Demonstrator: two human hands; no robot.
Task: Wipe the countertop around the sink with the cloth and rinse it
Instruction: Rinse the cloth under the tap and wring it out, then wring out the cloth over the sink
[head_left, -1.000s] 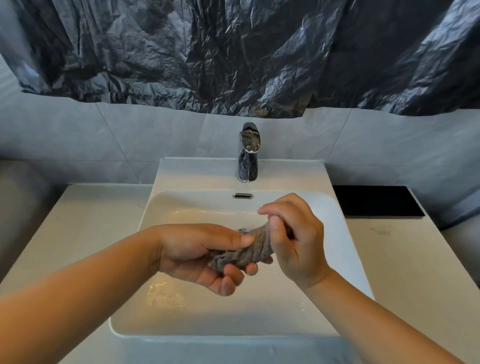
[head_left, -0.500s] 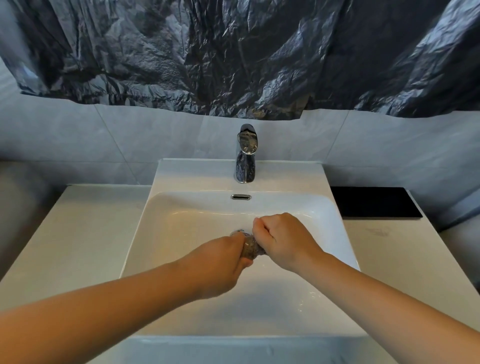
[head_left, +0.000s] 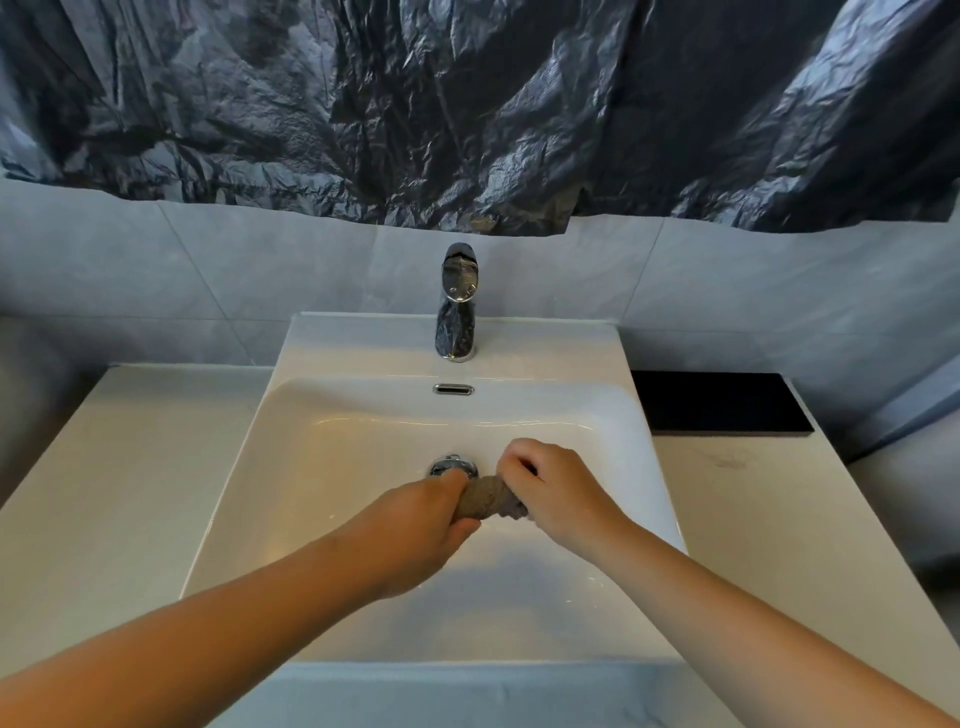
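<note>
A grey cloth (head_left: 487, 499) is twisted into a short roll over the middle of the white sink (head_left: 291, 467). My left hand (head_left: 421, 525) grips its left end, fingers curled round it. My right hand (head_left: 556, 488) grips the right end in a fist. Only a small stretch of cloth shows between the two hands. Both hands hang just in front of the chrome drain (head_left: 451, 464). The chrome faucet (head_left: 458, 301) stands at the back of the sink, and no water runs from it.
Pale countertop (head_left: 119, 467) lies left and right of the sink. A black mat (head_left: 719, 402) sits at the back right. Crumpled dark plastic sheet (head_left: 467, 104) hangs over the grey tiled wall. Water drops and a wet sheen show on the basin floor.
My left hand turned palm down and both hands closed in on the cloth, wringing it into a tighter, shorter roll. The hands shifted lower in the basin, and now part slightly.
</note>
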